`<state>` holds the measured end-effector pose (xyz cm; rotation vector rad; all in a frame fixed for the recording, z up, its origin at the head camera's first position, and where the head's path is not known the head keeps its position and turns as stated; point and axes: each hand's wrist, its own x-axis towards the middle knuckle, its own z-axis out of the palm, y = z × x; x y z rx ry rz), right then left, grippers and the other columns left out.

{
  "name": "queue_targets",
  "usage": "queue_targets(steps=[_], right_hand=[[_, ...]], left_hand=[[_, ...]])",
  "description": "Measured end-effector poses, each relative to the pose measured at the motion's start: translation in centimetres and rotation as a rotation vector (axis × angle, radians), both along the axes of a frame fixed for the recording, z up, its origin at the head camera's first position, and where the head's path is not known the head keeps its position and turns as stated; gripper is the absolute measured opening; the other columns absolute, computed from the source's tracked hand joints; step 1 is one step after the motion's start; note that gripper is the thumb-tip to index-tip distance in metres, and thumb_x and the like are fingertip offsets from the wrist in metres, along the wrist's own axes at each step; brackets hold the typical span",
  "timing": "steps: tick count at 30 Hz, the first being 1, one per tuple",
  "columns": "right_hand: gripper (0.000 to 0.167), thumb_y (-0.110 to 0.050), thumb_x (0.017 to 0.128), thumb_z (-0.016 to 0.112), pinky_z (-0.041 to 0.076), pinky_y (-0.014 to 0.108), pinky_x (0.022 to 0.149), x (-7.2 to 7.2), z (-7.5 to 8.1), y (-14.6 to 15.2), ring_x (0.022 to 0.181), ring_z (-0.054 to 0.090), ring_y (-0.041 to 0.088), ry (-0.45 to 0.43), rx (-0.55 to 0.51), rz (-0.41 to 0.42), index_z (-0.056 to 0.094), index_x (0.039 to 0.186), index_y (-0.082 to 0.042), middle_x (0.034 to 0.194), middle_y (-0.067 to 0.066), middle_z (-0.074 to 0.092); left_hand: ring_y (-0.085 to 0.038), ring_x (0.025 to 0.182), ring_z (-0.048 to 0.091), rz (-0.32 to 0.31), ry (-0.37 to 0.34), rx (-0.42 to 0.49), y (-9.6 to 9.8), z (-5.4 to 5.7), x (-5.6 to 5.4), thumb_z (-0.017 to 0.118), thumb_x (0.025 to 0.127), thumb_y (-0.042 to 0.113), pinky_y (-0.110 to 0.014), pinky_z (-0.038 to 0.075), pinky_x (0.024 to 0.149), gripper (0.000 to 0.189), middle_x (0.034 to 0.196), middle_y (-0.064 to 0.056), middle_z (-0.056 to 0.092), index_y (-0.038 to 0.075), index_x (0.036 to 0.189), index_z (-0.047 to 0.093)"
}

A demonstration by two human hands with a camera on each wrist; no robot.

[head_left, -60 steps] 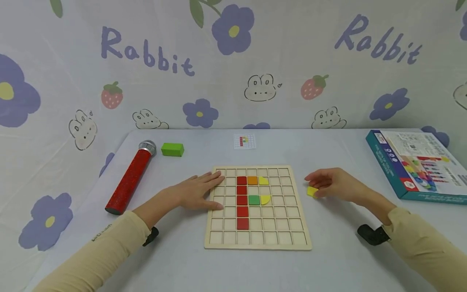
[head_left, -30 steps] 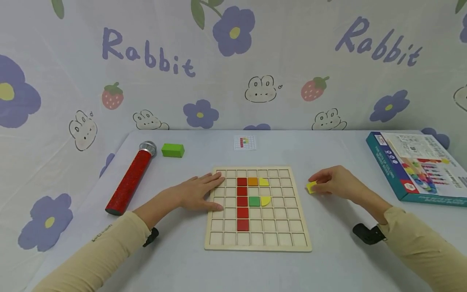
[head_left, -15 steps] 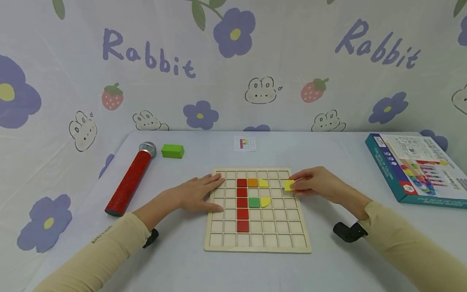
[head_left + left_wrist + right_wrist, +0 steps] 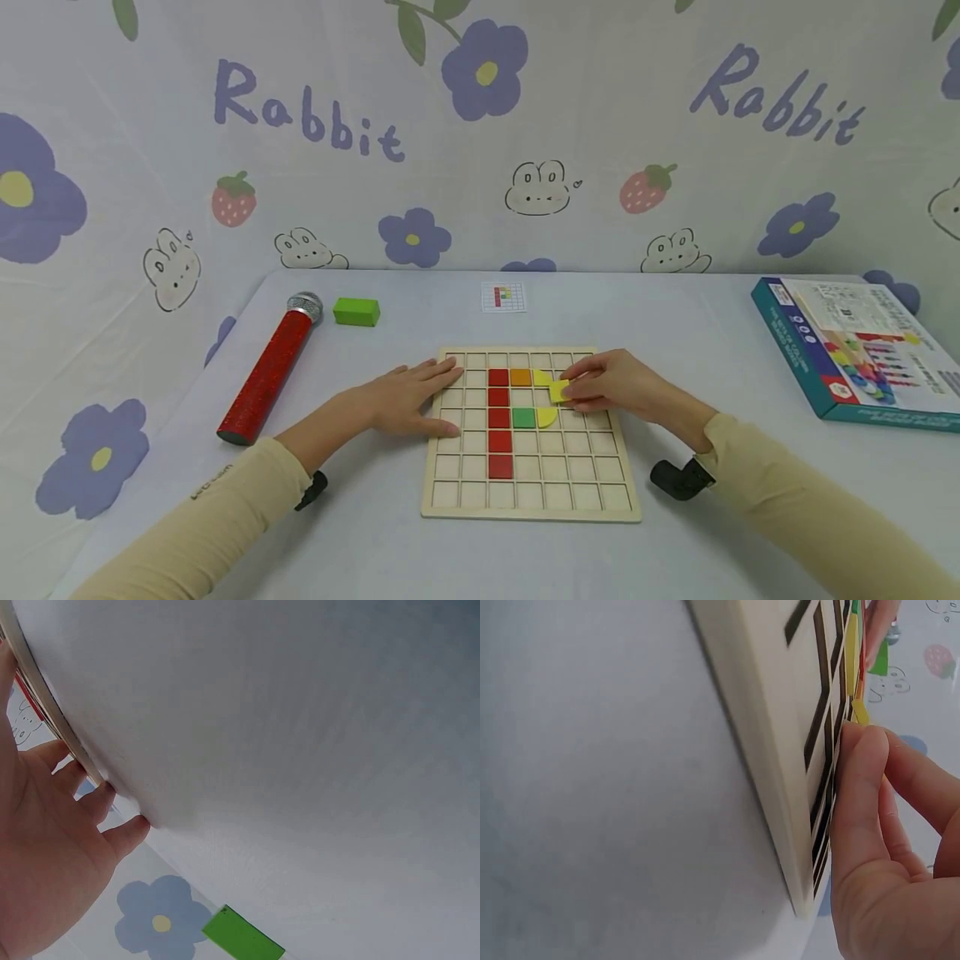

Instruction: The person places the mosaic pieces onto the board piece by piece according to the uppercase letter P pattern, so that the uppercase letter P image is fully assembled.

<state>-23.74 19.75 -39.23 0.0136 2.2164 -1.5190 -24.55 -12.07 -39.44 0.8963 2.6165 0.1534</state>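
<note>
A wooden grid board (image 4: 525, 505) lies flat in the middle of the table. On it, several red square tiles (image 4: 500, 418) form a column, with an orange tile (image 4: 520, 378) and a rounded yellow tile (image 4: 542, 377) beside the top one. A green tile (image 4: 523, 418) and another rounded yellow tile (image 4: 547, 417) sit further down. My right hand (image 4: 618, 385) pinches a yellow square tile (image 4: 558, 391) over the board, just right of the gap between the two rounded tiles. My left hand (image 4: 405, 400) rests on the board's left edge with fingers spread.
A small card (image 4: 503, 297) with a printed coloured grid lies behind the board. A red microphone (image 4: 270, 371) and a green block (image 4: 357, 312) are at the back left. At the right lies a teal-sided box (image 4: 862, 350). A patterned cloth hangs behind.
My right hand has picked up the yellow square tile from the table right of the board and carried it left over the grid. The left hand has stayed in place.
</note>
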Motion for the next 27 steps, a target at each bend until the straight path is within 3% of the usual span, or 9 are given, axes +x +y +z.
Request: queue_targets(steps=[18,24,27], right_hand=[[0.027,-0.011,0.087,0.072,0.055,0.025,0.066,0.4,-0.2,-1.7,0.069,0.064,0.013,0.092,0.131,-0.005,0.067,0.108,0.004,0.087,0.009,0.068],[0.035,-0.018,0.092,0.065,0.055,0.027,0.073,0.3,-0.4,-1.2,0.078,0.064,0.017,0.090,0.095,0.054,0.061,0.120,0.002,0.098,0.010,0.066],[0.039,-0.024,0.094,0.063,0.054,0.029,0.077,0.6,-0.6,-0.4,0.086,0.063,0.019,0.240,0.131,0.135,0.059,0.125,-0.002,0.107,0.009,0.064]], left_hand=[[-0.025,0.144,0.006,-0.008,-0.004,0.012,0.3,-0.1,-0.1,0.054,0.086,0.064,-0.050,0.011,0.113,0.091,0.159,-0.001,0.009,0.017,0.154,0.016],[-0.026,0.144,0.007,-0.004,-0.010,0.008,0.2,-0.2,0.0,0.054,0.087,0.064,-0.050,0.012,0.113,0.091,0.159,-0.002,0.009,0.016,0.154,0.016],[-0.025,0.144,0.007,0.000,-0.015,-0.004,0.1,-0.3,0.0,0.053,0.086,0.065,-0.049,0.012,0.113,0.091,0.159,-0.001,0.009,0.017,0.154,0.016]])
